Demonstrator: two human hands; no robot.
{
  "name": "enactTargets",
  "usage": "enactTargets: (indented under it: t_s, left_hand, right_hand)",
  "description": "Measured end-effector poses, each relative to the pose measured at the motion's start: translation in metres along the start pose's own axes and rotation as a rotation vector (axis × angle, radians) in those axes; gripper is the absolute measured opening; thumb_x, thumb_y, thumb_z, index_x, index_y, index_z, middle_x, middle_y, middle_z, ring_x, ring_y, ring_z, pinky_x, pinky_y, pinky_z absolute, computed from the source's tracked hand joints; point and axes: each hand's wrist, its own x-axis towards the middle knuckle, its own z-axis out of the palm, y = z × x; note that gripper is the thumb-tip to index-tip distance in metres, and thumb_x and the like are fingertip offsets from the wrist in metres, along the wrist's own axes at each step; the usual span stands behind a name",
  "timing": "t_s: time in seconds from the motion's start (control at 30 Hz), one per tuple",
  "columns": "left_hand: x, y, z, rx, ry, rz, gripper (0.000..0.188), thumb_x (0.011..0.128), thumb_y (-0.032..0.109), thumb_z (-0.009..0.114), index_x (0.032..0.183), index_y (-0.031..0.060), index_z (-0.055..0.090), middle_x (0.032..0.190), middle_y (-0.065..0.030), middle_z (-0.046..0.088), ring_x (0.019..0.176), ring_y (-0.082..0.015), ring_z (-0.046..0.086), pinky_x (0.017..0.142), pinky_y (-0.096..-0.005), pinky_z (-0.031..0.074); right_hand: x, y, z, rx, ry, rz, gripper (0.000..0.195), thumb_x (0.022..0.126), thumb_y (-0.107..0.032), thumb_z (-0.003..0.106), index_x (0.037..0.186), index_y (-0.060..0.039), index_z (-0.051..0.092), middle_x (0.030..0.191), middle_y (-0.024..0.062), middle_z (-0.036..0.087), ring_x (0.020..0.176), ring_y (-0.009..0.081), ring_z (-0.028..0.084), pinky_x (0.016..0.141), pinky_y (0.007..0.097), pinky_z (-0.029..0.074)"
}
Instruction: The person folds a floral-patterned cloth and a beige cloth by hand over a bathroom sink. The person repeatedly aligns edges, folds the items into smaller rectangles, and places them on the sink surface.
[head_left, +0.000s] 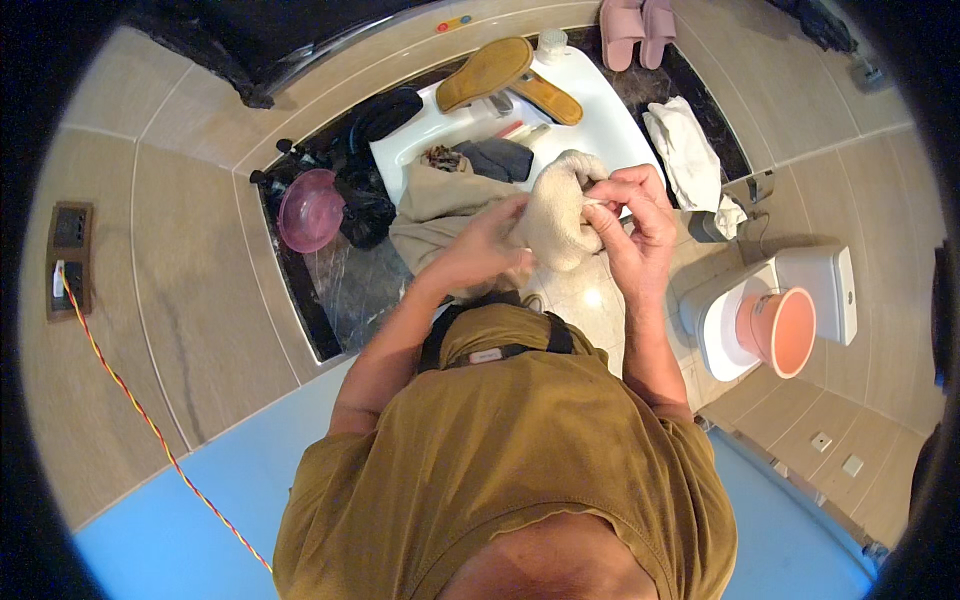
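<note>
A thick, cream fleecy piece (559, 214), curled round an opening, is in front of me at chest height. My right hand (641, 217) pinches the edge of that opening between thumb and fingers. On the other side, my left hand (484, 244) is at the outer side of the fleecy piece, thumb and fingers apart and blurred; its fingertips are partly hidden. Beige cloth (442, 206), perhaps a trouser leg, lies behind my left hand. Beyond it is a dark grey cloth (499, 159).
Two tan shoe-sole-shaped pieces (484, 75) rest on a white basin (607, 112). Leftward stand a pink bowl (311, 210) and a black bag (364, 206). Rightward are a white towel (682, 154), pink slippers (622, 37) and an orange bucket (787, 330) on a toilet (814, 277).
</note>
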Motion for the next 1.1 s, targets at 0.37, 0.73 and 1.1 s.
enactTargets:
  t_s: [0.37, 0.73, 1.1]
  left_hand:
    - [-0.003, -0.043, -0.051, 0.257, 0.08, -0.061, 0.045, 0.077, 0.017, 0.073, 0.117, 0.0016, 0.06, 0.109, -0.0085, 0.063, 0.102, -0.0206, 0.059, 0.089, -0.0325, 0.046]
    - [0.024, 0.055, 0.004, -0.111, 0.048, 0.02, 0.024, 0.084, 0.017, 0.07, 0.1, 0.0026, 0.06, 0.088, -0.0011, 0.062, 0.082, -0.0107, 0.057, 0.076, -0.0262, 0.047]
    - [0.019, 0.038, -0.004, -0.287, 0.364, 0.014, 0.007, 0.088, 0.011, 0.065, 0.089, 0.0045, 0.064, 0.081, 0.0065, 0.06, 0.074, -0.0011, 0.051, 0.066, -0.0177, 0.042]
  right_hand:
    - [0.008, 0.033, -0.024, 0.408, 0.331, 0.208, 0.008, 0.087, -0.002, 0.063, 0.095, -0.0018, 0.06, 0.091, 0.0, 0.054, 0.086, 0.0087, 0.051, 0.079, 0.023, 0.04]
    - [0.009, 0.012, 0.008, 0.355, 0.023, 0.15, 0.003, 0.089, 0.001, 0.06, 0.091, 0.0018, 0.058, 0.094, 0.0042, 0.05, 0.069, 0.0083, 0.051, 0.06, 0.0214, 0.044]
    - [0.004, 0.026, 0.004, -0.127, 0.157, 0.039, 0.017, 0.083, 0.002, 0.059, 0.099, -0.0009, 0.063, 0.096, 0.0057, 0.058, 0.08, 0.013, 0.054, 0.072, 0.0258, 0.047]
